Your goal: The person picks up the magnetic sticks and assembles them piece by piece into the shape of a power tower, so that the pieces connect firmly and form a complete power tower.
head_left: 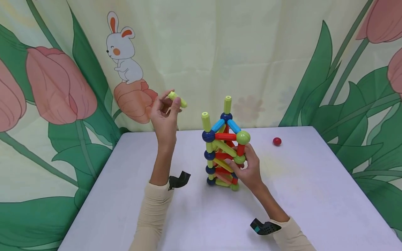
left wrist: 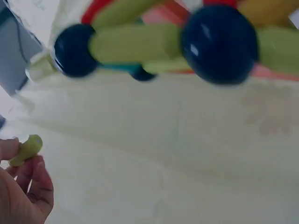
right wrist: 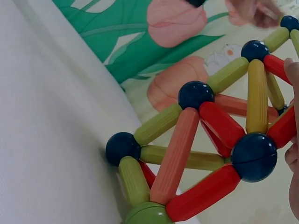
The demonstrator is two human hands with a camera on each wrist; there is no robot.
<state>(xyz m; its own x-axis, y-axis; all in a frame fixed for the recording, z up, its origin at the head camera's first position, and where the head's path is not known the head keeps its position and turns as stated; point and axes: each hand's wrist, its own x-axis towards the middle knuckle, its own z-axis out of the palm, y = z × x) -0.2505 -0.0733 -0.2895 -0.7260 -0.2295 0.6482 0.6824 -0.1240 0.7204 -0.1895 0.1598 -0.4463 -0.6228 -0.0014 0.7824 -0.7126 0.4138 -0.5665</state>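
My left hand [head_left: 165, 116] is raised to the left of the tower and pinches a short yellow-green magnetic stick [head_left: 179, 99] between thumb and fingers. In the left wrist view the same stick [left wrist: 29, 148] shows at the lower left. A tower of magnetic sticks and balls [head_left: 208, 136] stands upright on the table, with navy and green balls joined by red, yellow-green and blue sticks. Two upright sticks [head_left: 228, 104] top its navy balls. My right hand [head_left: 250, 169] grips the tower's right side at mid-height, thumb in front, below a green ball [head_left: 243, 137].
A loose red ball [head_left: 277, 141] lies on the white table [head_left: 314, 195] to the right, towards the far edge. Behind the table hangs a curtain [head_left: 194, 42] printed with tulips and a rabbit. Each wrist carries a small black camera mount [head_left: 179, 180].
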